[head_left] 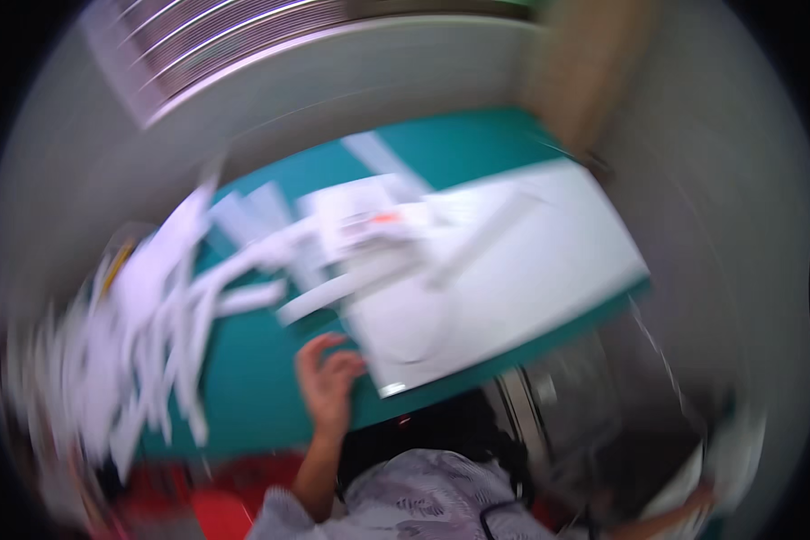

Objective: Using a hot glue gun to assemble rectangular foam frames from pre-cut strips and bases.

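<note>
My left hand [330,371] is over the front of the green table [243,387], fingers loosely bent and apart, with nothing seen in them. Just to its right lies a large white board or sheet [531,261], its near left corner close to my fingers. Far out at the lower right, my right hand [698,499] is beside a pale, sheet-like thing [736,461]; motion smears its fingers, so a hold cannot be made out. A small white packet-like thing with an orange mark [369,216] rests by the board's far left part.
Long white strips [166,297] pile up on the table's left side and hang over its edge. A yellow item [117,267] shows among them. Behind the table is a grey wall [405,67] with a slatted grille [234,36]. A brown upright panel [589,72] stands at the back right.
</note>
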The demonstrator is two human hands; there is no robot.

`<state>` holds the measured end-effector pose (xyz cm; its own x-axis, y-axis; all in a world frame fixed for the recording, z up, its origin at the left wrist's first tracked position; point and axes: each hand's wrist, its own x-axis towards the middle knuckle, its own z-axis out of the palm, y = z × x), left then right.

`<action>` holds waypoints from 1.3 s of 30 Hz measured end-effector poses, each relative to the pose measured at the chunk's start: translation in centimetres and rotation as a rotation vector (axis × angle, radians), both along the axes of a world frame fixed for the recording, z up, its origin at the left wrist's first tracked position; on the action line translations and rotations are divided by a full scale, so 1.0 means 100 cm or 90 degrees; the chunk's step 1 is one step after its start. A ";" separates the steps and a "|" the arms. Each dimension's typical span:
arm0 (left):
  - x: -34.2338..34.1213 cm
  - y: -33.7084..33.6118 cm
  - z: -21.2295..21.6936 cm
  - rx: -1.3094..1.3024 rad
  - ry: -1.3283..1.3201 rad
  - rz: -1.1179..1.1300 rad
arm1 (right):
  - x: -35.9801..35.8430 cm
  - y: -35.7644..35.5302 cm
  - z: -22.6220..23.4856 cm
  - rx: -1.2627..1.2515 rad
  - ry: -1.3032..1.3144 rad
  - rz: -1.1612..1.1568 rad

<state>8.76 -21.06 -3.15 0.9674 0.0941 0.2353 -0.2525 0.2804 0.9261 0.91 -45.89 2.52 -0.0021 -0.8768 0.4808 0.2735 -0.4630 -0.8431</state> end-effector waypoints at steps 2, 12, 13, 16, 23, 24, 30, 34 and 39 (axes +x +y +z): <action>0.001 -0.006 0.008 -0.026 -0.012 -0.033 | -0.097 0.052 0.008 0.030 -0.016 0.123; -0.088 0.171 0.027 0.161 -0.063 0.489 | 0.000 -0.200 -0.022 0.168 0.103 0.342; -0.090 0.198 0.021 0.195 -0.070 0.553 | 0.016 -0.163 -0.004 0.140 0.115 0.434; -0.096 0.267 0.004 0.232 -0.012 0.674 | 0.051 -0.109 0.002 0.001 0.185 0.473; -0.079 0.407 -0.010 0.171 0.161 0.688 | 0.061 -0.075 -0.029 -0.145 0.302 0.562; -0.068 0.441 -0.016 0.022 0.135 0.681 | 0.061 -0.077 -0.034 -0.145 0.314 0.551; -0.041 0.574 -0.021 -0.182 0.274 0.824 | 0.049 -0.080 -0.048 -0.143 0.324 0.552; -0.016 0.580 -0.027 -0.108 0.440 0.770 | 0.035 -0.071 -0.042 -0.117 0.350 0.517; -0.032 0.604 -0.007 -0.162 0.399 0.832 | 0.038 -0.062 -0.034 -0.083 0.377 0.541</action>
